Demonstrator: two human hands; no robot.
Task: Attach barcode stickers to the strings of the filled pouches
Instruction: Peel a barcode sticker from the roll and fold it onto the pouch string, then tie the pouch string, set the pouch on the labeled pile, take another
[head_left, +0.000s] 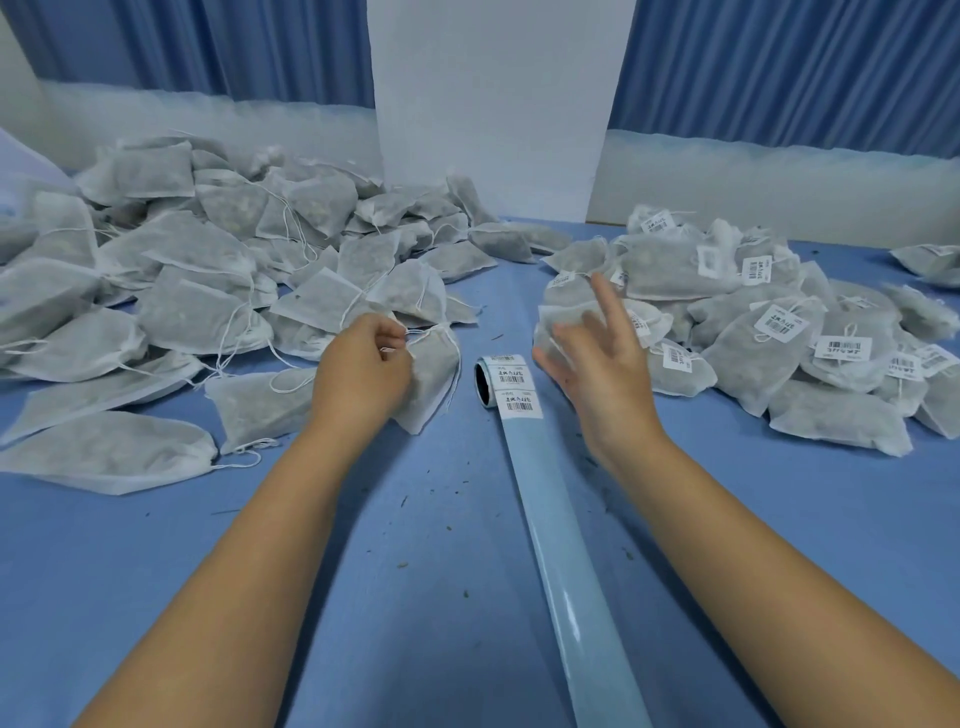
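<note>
Across the far-left part of the desk (415, 597) lies a heap of unlabelled pouches (182, 270), grey with filling, their white drawstrings loose. At the heap's near-right fringe the left hand (363, 364) pinches the drawstring (422, 331) of one filled pouch (434, 379) between thumb and curled fingers. That pouch rests on the desk just beside the hand.

In the middle of the desk stands the barcode sticker roll (506, 382), and its bare backing strip (563, 545) runs toward the near edge. The next sticker (519, 402) sits where the bare strip begins.

The right hand (597, 379) hovers just right of the roll, fingers spread and holding nothing that I can make out. It is blurred, so the fingertips are hard to read. Beyond it, on the right side of the desk, sits the heap of labelled pouches (779, 332), with barcode tags showing on their strings.

The step in hand looks like fetching a sticker for the pinched string. It would go best with the string pulled taut and lifted clear of the pouch cloth — then the sticker peeled by one corner, folded evenly round the string and pressed glue to glue, so that the barcode lies flat and uncreased.
</note>
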